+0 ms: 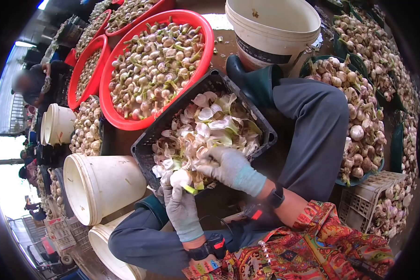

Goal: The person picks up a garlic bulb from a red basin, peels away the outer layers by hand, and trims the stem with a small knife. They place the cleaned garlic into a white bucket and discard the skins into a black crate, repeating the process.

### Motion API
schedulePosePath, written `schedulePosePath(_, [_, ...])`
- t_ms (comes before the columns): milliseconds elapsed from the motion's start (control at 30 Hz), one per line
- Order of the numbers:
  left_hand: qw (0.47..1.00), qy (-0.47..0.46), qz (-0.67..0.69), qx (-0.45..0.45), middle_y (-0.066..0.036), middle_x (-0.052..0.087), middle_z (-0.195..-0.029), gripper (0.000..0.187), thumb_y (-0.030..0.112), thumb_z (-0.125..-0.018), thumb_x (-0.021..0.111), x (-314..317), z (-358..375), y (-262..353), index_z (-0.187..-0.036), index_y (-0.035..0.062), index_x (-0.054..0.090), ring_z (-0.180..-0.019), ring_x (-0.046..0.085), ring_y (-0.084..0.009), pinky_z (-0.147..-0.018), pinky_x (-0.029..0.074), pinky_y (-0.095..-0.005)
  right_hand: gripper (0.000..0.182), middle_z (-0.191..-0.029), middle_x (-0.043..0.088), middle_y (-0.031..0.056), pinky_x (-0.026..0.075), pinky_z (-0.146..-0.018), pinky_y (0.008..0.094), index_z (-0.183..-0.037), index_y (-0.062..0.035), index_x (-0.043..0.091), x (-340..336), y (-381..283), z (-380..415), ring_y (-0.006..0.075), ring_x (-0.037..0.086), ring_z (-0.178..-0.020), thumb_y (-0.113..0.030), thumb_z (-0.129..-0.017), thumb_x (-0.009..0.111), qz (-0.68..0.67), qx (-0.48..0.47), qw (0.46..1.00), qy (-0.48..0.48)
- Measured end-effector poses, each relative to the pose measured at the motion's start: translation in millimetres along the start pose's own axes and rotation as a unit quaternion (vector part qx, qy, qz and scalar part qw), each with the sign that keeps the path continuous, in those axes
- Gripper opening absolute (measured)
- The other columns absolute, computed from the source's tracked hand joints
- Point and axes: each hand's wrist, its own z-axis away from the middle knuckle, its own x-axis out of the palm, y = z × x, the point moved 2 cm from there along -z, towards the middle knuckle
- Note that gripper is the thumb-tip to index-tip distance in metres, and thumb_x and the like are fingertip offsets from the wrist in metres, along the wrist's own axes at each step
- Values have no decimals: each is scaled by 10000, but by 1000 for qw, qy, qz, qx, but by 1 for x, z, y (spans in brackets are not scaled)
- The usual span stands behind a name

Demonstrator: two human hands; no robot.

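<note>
My left hand [182,210], in a grey work glove, is closed around a white garlic bulb [180,178] with a short green stem pointing right. The bulb sits at the near edge of a black plastic crate [261,114]. Loose garlic skins [205,123] fill the crate in a heap of white, pink and pale green. Over the near part of that heap is my right hand [231,170], gloved the same way. Its fingers are bent together, and whatever lies between them cannot be made out.
A red basin [209,51] of garlic bulbs stands beyond the crate. White buckets [112,182] stand at left, and another white bucket [270,23] at the top. Garlic-filled tubs [354,112] line the right, near a pale crate [359,205]. Another person [35,84] is at far left.
</note>
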Motion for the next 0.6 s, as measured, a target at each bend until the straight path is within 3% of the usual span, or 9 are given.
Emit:
schedulePosePath(67, [994, 20, -107, 32, -124, 544, -1184, 378, 52, -870, 608, 4, 1, -5, -1232, 11, 504, -1078, 543, -227, -957, 434, -362, 352, -835, 657, 186, 500, -683, 385, -973, -3, 626, 5, -11, 5, 343, 639, -767, -313, -811, 665, -297, 69, 932, -196])
schedulePosePath(200, [965, -28, -243, 94, -122, 561, -1172, 300, 56, -878, 601, 10, -2, -10, -1163, 10, 516, -1091, 546, -230, -969, 433, -354, 362, -833, 661, 200, 503, -685, 386, -993, -8, 649, 13, -8, 2, 335, 644, -782, -318, -806, 672, -223, 88, 952, -189])
schedulePosePath(267, [968, -24, -235, 80, -121, 562, -1166, 299, 54, -875, 605, 12, 0, -14, -1156, 5, 518, -1084, 550, -226, -976, 427, -350, 344, -817, 653, 204, 502, -683, 401, -955, 5, 640, 17, -6, 6, 351, 638, -775, -298, -796, 671, -238, 88, 955, -156])
schedulePosePath(333, [971, -29, -224, 80, -120, 562, -1167, 299, 53, -873, 606, 14, -3, -18, -1154, 3, 517, -1081, 552, -220, -979, 424, -350, 327, -799, 645, 204, 499, -682, 414, -911, 16, 625, 19, -6, 3, 368, 630, -772, -283, -782, 665, -163, 69, 975, -131])
schedulePosePath(367, [972, -23, -223, 67, -122, 558, -1179, 312, 77, -879, 610, 13, -5, -20, -1165, 1, 509, -1087, 548, -219, -981, 422, -353, 287, -774, 616, 220, 486, -666, 376, -915, 38, 570, 20, -6, 2, 340, 626, -744, -195, -766, 647, -151, 73, 977, -132])
schedulePosePath(467, [985, -6, -168, 45, -134, 573, -1138, 334, 102, -858, 644, 12, -11, -22, -1148, -3, 516, -1057, 562, -238, -967, 434, -364, 258, -751, 600, 223, 476, -649, 376, -890, 40, 566, 26, 1, -6, 314, 615, -707, -184, -773, 619, -242, 152, 945, -158])
schedulePosePath(500, [989, -16, -145, 30, -145, 559, -1165, 374, 133, -872, 635, 13, -11, -22, -1186, -14, 494, -1085, 550, -250, -980, 431, -376, 214, -690, 587, 142, 465, -606, 336, -873, 32, 564, 29, 5, -8, 221, 592, -645, -160, -780, 585, -308, 174, 924, -146])
schedulePosePath(533, [989, -16, -144, 29, -145, 559, -1165, 374, 133, -872, 635, 15, -10, -21, -1186, -14, 494, -1085, 550, -250, -980, 431, -376, 214, -690, 587, 142, 465, -606, 336, -873, 32, 564, 29, 8, -8, 221, 592, -645, -160, -780, 585, -307, 174, 924, -146])
schedulePosePath(600, [993, -16, -113, -7, -150, 540, -1198, 401, 161, -888, 619, 18, -10, -21, -1218, -20, 480, -1109, 539, -252, -991, 426, -374, 181, -682, 552, 40, 449, -582, 278, -846, 21, 553, 26, 11, -6, 111, 535, -635, -149, -789, 572, -447, 249, 840, -182])
